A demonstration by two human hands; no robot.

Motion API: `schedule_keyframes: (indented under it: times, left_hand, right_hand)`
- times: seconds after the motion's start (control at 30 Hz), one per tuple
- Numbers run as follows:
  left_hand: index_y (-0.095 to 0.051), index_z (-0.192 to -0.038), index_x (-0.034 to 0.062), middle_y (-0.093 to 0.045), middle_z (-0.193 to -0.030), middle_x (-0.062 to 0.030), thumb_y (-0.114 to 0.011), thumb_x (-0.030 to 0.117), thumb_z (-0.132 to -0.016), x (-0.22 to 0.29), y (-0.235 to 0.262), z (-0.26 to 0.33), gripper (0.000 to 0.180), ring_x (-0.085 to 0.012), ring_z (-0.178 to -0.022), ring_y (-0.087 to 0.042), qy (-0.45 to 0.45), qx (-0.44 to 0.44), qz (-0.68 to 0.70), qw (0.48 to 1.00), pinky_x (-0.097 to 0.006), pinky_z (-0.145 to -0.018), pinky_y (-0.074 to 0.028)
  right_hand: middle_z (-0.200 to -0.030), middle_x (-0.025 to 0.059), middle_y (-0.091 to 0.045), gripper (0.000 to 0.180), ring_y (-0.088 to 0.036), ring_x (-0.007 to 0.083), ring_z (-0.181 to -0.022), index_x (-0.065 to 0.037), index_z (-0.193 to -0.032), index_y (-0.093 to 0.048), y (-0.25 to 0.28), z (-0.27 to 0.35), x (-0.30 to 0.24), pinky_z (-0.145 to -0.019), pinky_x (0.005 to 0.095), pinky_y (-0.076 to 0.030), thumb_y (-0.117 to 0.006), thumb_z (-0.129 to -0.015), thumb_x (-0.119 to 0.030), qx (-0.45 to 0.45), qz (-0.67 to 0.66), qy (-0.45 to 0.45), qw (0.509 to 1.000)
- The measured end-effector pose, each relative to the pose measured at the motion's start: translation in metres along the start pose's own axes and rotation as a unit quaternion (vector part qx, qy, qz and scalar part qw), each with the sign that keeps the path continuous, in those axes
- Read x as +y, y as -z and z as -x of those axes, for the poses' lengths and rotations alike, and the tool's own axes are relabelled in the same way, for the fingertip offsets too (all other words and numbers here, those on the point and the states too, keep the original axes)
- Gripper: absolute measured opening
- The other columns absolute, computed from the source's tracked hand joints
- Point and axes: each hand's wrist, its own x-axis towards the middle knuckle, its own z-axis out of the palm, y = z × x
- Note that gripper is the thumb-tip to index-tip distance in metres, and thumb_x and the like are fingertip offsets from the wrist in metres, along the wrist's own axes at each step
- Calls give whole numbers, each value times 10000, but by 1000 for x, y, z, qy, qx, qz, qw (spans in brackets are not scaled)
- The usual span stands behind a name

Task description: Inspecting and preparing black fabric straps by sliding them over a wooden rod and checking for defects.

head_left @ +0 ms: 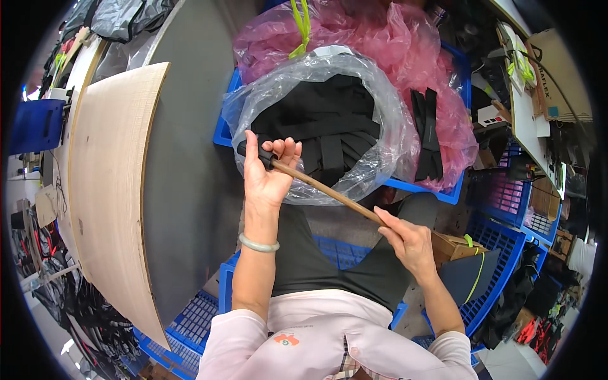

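A thin brown wooden stick [329, 192] slants across in front of me, over my lap. Around its upper left end sits a short black piece [263, 156], perhaps a fabric sleeve or strap loop. My left hand [265, 180] is palm up, its curled fingers and thumb gripping that black piece. Closed on the lower right end of the stick is my right hand [410, 242]. Just beyond my hands, a clear plastic bag [391, 136] lies open with many black webbing straps [316, 104] inside.
Pink plastic sheeting [405, 38] fills a blue crate [457, 190] behind the bag, with black strips [428, 136] on it. A curved wooden board [114, 190] and grey panel [190, 158] stand at left. More blue crates [494, 272] and a wooden box [451, 246] are at right.
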Motion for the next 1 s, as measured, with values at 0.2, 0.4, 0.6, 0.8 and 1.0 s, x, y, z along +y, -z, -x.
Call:
schedule_keyframes:
  times: [0.2, 0.4, 0.6, 0.8, 1.0]
  left_hand:
    - [-430, -628, 84, -489, -488, -68, -420, 309, -967, -116, 12, 43, 407, -256, -662, -649, -72, -125, -405, 903, -423, -973, -375]
    - [-417, -606, 92, -543, -539, -116, -414, 363, -971, -35, -12, 35, 455, -306, -766, -650, -132, -131, -244, 952, -431, -907, -410]
    - [-400, -560, 121, -512, -487, -92, -390, 361, -977, -92, -2, 52, 481, -310, -697, -648, -115, -174, -342, 916, -463, -1015, -314]
    - [-436, -606, 81, -556, -558, -126, -358, 502, -953, -49, -12, 40, 551, -280, -679, -632, -197, -188, -353, 895, -461, -964, -366]
    - [-429, -621, 73, -549, -543, -129, -355, 479, -964, -25, -30, 30, 537, -267, -613, -605, -247, -147, -223, 932, -418, -856, -434]
  right_hand:
    - [-626, 162, -580, 229, -561, 270, -485, -49, -1072, -616, -56, -19, -32, -477, 326, -433, -614, -850, -103, 65, -173, -101, 978]
    - [-639, 142, -588, 237, -560, 199, -497, -13, -1061, -632, -12, 12, -20, -513, 292, -453, -614, -843, -103, -28, -167, -84, 982]
    - [-545, 30, -491, 161, -459, 71, -488, 5, -951, -634, -51, -16, -49, -449, 243, -364, -567, -901, -132, 1, -317, -152, 936]
    - [-554, -17, -454, 217, -357, 21, -453, 42, -917, -623, -43, 21, -37, -387, 173, -221, -508, -930, -142, -77, -475, -250, 840]
    - [-572, -22, -464, 218, -366, 20, -459, 36, -961, -628, -44, 38, -36, -395, 174, -227, -517, -938, -151, -119, -516, -293, 796]
